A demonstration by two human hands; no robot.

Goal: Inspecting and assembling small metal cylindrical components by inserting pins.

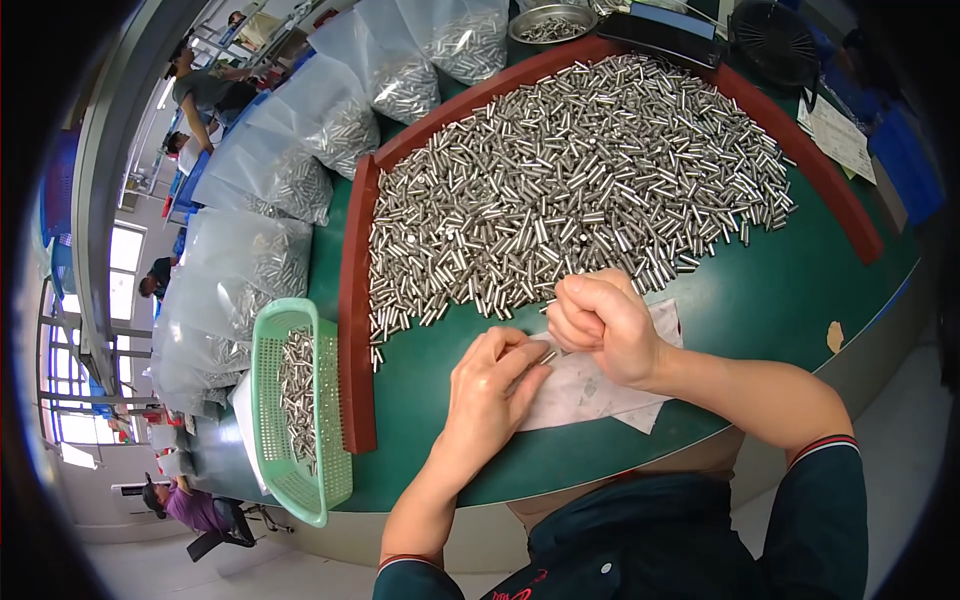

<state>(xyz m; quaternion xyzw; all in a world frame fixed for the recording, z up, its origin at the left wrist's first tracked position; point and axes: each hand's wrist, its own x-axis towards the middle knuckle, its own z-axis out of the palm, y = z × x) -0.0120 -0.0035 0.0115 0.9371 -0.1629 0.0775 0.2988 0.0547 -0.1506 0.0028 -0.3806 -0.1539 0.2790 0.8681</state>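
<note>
A wide heap of small silver metal pins is spread over the green table in front of me. At its near edge, my left hand is closed, thumb and fingers pinching what looks like a single metal pin. Just to the right and slightly farther away, my right hand is curled into a fist. Whatever its fingers enclose is hidden. Beneath both hands lies a crumpled whitish cloth, partly covered by them.
Dark red wooden rails border the heap. A light green plastic basket with more pins stands at the left. Clear bags of pins line the far left side. A metal bowl, a black fan and papers are at the back.
</note>
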